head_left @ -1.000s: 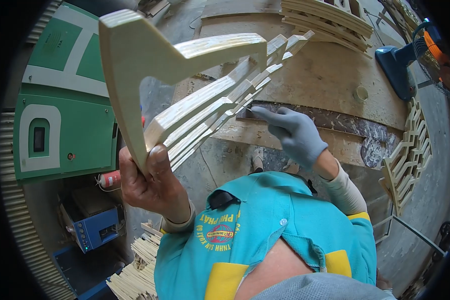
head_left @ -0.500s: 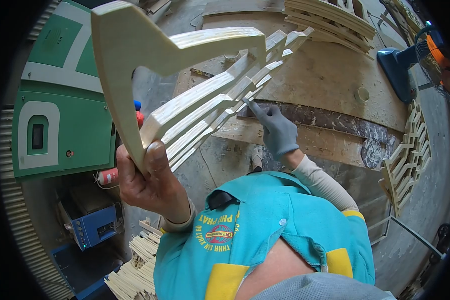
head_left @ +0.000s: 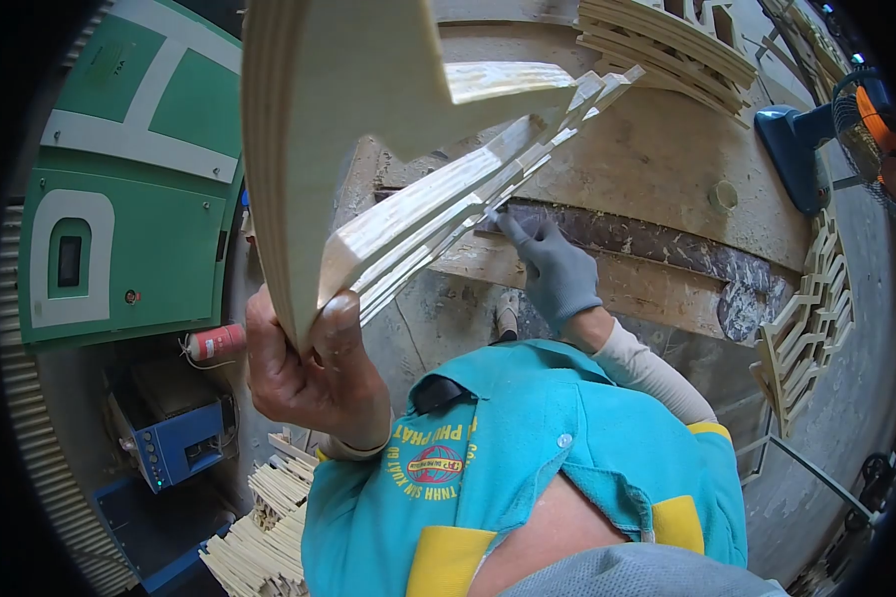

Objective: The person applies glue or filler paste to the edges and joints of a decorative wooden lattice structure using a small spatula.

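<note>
plywood cut-outs (head_left: pixel 388 179), several of one shape, are held as a fanned bundle by the left hand (head_left: pixel 314 373). the long axis of the bundle runs from that hand at lower left up toward the upper right, and the narrow stepped tips are pointed at the workbench (head_left: pixel 667 159). a broad flat limb is raised steeply out of the grip toward the top edge of the view.

the wood is pale and cream-coloured, and its layers are shown as fine stripes along the cut edges. the nearest face is seen almost broadside and fills much of the upper left.

the bundle is clamped at its lower corner. the bare left hand is closed around it, with the thumb pressed flat on the near edge and the fingers wrapped behind. nearly all the wood lies above and to the right of that grip, held in the air over the front of the workbench.

the right hand (head_left: pixel 558 274), in a grey glove, is stretched up to the underside of the fanned strips, with the forefinger at their edges about midway along. something small and pale is seen at the fingertip; whether it is pinched there cannot be told.

a stack of similar pieces (head_left: pixel 667 40) lies on the far side of the workbench, and a green machine (head_left: pixel 129 199) stands at the left.
</note>
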Demonstrator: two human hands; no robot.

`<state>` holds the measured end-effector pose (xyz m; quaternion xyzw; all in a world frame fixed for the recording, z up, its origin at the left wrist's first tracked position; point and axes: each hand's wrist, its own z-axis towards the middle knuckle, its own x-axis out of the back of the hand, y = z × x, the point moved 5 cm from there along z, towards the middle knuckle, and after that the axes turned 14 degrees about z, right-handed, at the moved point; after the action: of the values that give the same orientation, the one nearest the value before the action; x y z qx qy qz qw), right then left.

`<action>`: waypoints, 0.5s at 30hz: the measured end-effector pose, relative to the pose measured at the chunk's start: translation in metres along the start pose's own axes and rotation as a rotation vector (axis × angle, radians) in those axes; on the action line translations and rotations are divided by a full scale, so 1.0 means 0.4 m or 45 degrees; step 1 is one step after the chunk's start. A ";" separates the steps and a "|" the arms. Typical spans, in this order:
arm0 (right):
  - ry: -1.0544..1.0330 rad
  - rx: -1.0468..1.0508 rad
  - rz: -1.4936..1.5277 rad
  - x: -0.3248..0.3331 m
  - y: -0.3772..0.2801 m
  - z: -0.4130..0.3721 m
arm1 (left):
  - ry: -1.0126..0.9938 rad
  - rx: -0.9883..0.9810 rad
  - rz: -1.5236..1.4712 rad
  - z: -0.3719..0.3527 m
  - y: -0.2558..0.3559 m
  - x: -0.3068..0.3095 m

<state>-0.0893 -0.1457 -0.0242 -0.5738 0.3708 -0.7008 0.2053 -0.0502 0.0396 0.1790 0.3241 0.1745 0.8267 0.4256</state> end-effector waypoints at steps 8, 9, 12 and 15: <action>-0.016 -0.009 -0.001 0.012 0.009 0.017 | -0.023 -0.011 0.011 0.007 0.000 -0.001; -0.078 0.007 0.001 0.012 -0.002 0.013 | -0.025 0.008 -0.002 0.009 0.000 -0.003; -0.149 0.026 0.190 0.033 0.017 0.003 | -0.030 0.060 -0.011 0.012 -0.002 -0.001; 0.028 -0.117 0.415 0.156 0.129 -0.005 | 0.049 0.069 -0.066 0.012 -0.012 -0.008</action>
<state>-0.1145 -0.2226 -0.0226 -0.5071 0.4927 -0.6468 0.2859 -0.0426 0.0399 0.1785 0.3148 0.2133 0.8164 0.4345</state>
